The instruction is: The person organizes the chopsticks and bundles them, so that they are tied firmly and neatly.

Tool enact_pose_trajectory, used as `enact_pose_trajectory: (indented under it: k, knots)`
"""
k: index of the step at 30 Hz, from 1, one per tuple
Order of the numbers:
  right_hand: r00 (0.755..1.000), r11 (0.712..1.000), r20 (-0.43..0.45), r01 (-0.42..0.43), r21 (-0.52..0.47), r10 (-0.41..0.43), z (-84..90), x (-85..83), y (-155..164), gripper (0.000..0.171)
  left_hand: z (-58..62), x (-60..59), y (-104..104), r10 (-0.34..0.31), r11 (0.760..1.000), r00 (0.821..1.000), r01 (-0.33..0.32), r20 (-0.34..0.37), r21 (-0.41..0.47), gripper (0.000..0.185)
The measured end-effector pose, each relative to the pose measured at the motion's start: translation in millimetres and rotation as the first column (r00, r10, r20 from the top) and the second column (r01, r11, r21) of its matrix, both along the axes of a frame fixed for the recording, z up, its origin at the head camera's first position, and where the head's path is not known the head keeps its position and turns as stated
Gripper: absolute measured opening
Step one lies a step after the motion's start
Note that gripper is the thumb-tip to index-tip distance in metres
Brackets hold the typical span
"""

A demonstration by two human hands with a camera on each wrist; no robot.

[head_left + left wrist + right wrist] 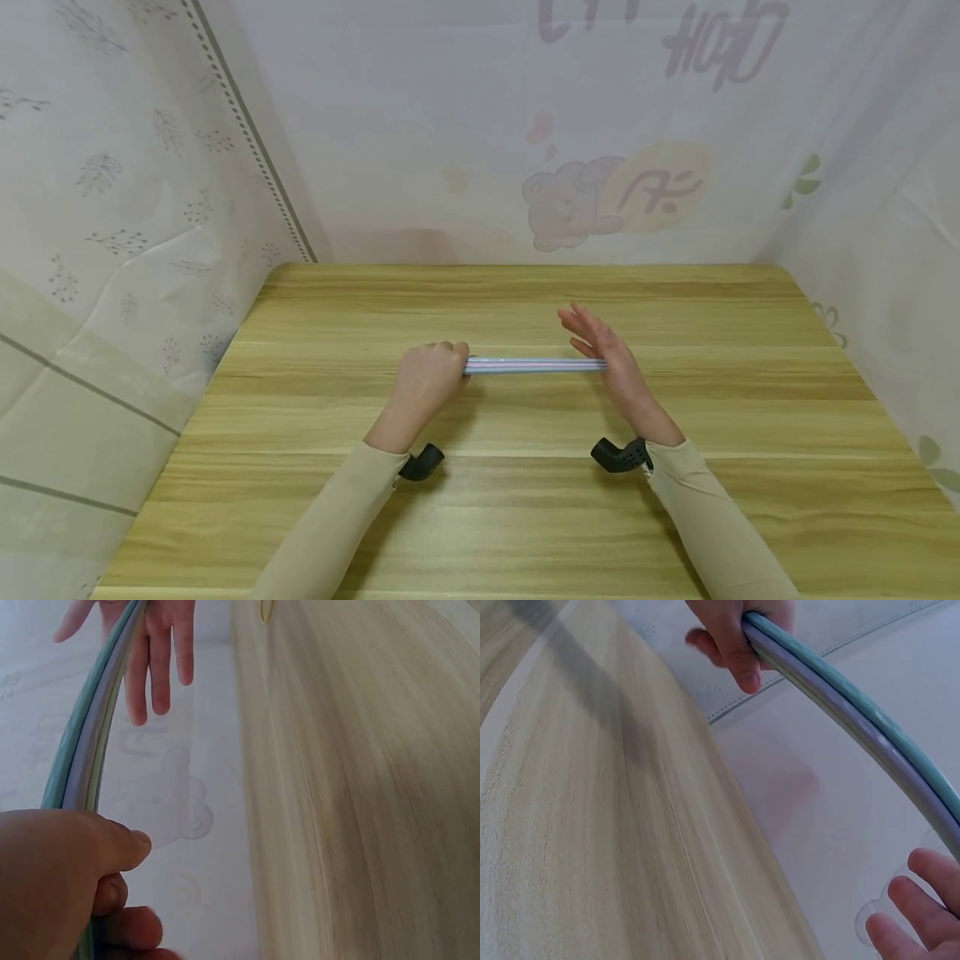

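Though ringed by printed sheets [135, 208], showed a wooden table [525, 508] under both hands. Held above it a bundle of straws [534, 365], level: left hand [429, 379] curled tight round one end, right hand [603, 354] flat, fingers straight, palm against the other end. Seemed light, smooth, easily bent or crushed; best gripped near the ends, all together.

Hidden ends and cropped hands

The near end of the bundle of straws [534, 365] vanishes inside the left hand [426, 379]; its far end is covered by the right hand [609, 360]. In the right wrist view only three fingers [922, 909] show, the rest cut off at the frame's corner.
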State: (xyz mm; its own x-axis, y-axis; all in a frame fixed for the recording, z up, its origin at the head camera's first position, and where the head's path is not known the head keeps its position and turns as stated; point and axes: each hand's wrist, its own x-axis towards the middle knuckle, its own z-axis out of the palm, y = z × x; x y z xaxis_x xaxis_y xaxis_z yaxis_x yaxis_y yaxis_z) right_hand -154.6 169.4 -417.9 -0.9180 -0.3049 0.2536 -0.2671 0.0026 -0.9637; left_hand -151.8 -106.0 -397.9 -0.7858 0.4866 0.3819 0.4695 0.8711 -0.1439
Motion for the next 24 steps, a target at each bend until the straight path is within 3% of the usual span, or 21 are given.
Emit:
enact_pose_trajectory:
  k: [8,12,20,24]
  knots:
    - [0.999,0.992,0.035,-0.015,-0.124,0.020,1.8,-1.9,-1.2,0.054,3.4,1.3,-0.2,-0.009,1.000,0.999,0.009,0.051,-0.007,0.019]
    - [1.000,0.993,0.016,-0.021,-0.119,0.023,2.8,-2.0,0.3,0.053,2.8,1.2,0.2,-0.016,1.000,0.997,0.017,0.077,-0.021,0.019]
    - [1.000,0.991,0.006,-0.012,-0.134,0.013,-0.5,-0.2,3.9,0.053,1.5,0.8,1.0,-0.039,0.999,0.998,0.040,0.047,-0.018,0.020]
    - [0.999,0.992,-0.051,-0.021,-0.124,0.015,-3.9,-1.0,9.9,0.053,0.4,0.5,1.0,-0.043,0.999,0.998,0.044,0.045,-0.016,0.019]
